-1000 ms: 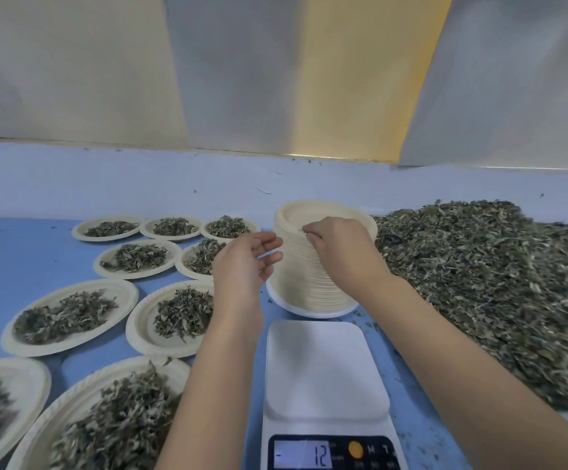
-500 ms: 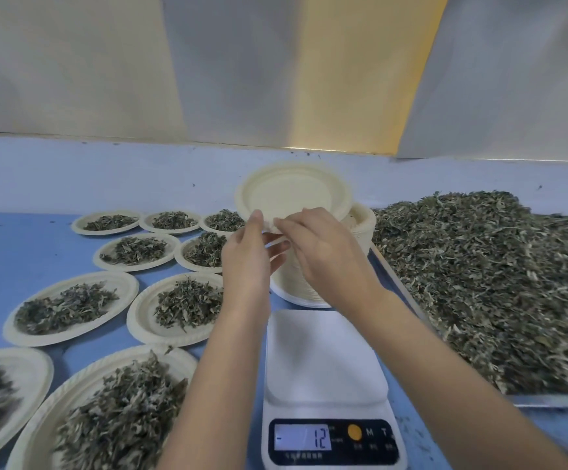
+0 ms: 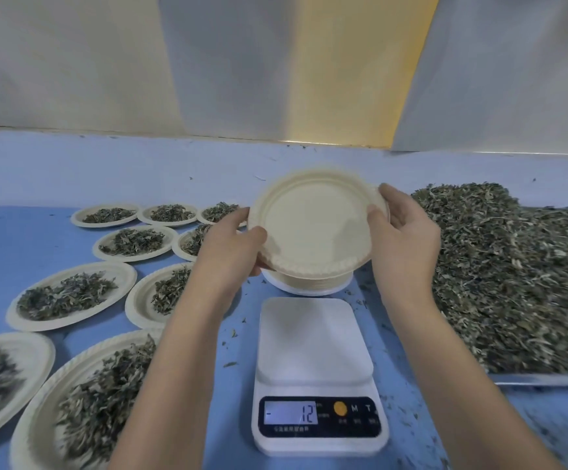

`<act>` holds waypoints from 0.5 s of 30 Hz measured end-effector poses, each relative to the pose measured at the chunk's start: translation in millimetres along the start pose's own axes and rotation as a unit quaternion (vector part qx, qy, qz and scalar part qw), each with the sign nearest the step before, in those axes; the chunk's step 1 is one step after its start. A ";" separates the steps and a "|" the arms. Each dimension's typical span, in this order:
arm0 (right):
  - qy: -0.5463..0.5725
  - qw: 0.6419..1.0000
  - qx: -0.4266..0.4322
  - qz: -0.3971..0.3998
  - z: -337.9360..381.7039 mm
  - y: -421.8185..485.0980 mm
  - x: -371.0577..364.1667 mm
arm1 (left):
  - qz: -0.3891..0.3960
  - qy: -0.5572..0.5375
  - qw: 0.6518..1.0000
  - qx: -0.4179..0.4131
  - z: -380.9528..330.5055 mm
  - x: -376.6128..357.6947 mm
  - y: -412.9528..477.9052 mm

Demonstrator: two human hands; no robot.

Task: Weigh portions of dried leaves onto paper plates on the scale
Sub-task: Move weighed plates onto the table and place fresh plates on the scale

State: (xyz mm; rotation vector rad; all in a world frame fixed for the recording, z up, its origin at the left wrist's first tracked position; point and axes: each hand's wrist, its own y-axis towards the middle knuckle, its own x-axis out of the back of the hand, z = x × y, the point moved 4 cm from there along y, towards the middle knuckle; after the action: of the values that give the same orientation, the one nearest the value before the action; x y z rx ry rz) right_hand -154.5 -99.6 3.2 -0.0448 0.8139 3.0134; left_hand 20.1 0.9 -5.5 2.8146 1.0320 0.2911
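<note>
On my feed, filled plates [image 3: 72, 295] of leaves sat across the left of the blue worktop [image 3: 4, 239]. The left hand [image 3: 231, 247] gripped the left rim of an empty paper plate [image 3: 313, 218], held tilted above the plate stack [image 3: 309, 283] behind the scale [image 3: 313, 337] (display read -12). The right hand [image 3: 401, 232] gripped its right rim. The dried leaves [image 3: 513, 266] lay heaped at far right
</note>
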 end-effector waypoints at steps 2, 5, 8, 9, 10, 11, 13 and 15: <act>0.013 1.000 -0.025 -0.013 -4.6 -0.6 7.6 | 0.002 0.023 1.000 0.001 -1.1 3.9 -4.1; 0.012 0.997 -0.077 0.006 -14.5 -0.1 16.5 | -0.028 0.054 0.998 -0.004 -2.1 14.8 -8.0; -0.026 0.992 -0.111 0.053 -24.5 -1.2 21.7 | -0.008 0.073 0.997 0.032 0.4 23.5 -9.0; -0.045 0.989 -0.120 0.070 -27.6 -1.6 22.6 | 0.008 0.076 0.996 0.053 1.9 25.3 -9.4; -0.061 0.986 -0.131 0.088 -30.7 -1.9 23.3 | 0.025 0.082 0.994 0.075 3.6 26.8 -10.2; -0.071 0.981 -0.144 0.110 -33.8 -2.1 23.2 | 0.039 0.089 0.991 0.096 5.7 28.4 -10.8; -0.086 0.968 -0.171 0.163 -39.8 -3.2 22.0 | 0.064 0.113 0.982 0.141 10.9 30.7 -12.6; -0.098 0.954 -0.192 0.208 -45.8 -5.3 19.8 | 0.092 0.142 0.969 0.181 17.9 31.6 -13.3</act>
State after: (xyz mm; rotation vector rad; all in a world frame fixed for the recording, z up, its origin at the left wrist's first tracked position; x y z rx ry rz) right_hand -173.1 -117.9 -39.8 0.4691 0.2308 3.4402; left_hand 39.4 30.5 -21.1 3.2819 0.9559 0.5975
